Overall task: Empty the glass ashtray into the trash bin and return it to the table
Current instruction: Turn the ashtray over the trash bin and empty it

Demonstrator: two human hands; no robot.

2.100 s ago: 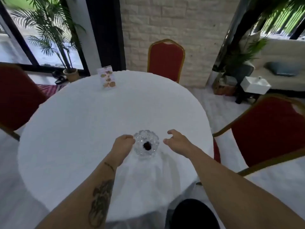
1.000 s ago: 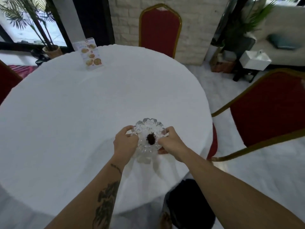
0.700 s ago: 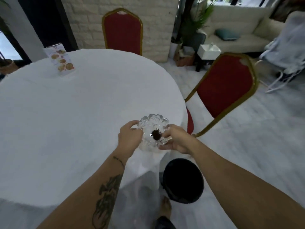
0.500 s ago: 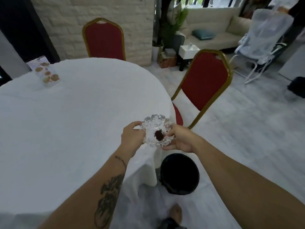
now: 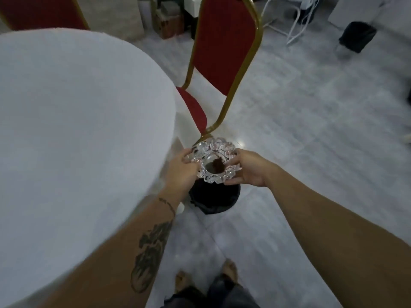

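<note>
The scalloped glass ashtray point(image 5: 215, 163) is off the table and held level in the air, with a dark brown clump in its bowl. My left hand point(image 5: 181, 168) grips its left rim and my right hand point(image 5: 248, 167) grips its right rim. Directly below it on the floor stands the black trash bin point(image 5: 214, 200), partly hidden by the ashtray and my hands. The round table with its white cloth point(image 5: 77, 130) fills the left side of the view.
A red chair with a gold frame point(image 5: 222, 54) stands just beyond the ashtray, its seat tucked at the table edge. My bare feet point(image 5: 206, 276) are on the grey tiled floor. A second black bin point(image 5: 357, 36) stands far right.
Both hands closed on the ashtray, lifted it off the table and carried it right, past the table edge to above the black bin. My view swung right and down.
</note>
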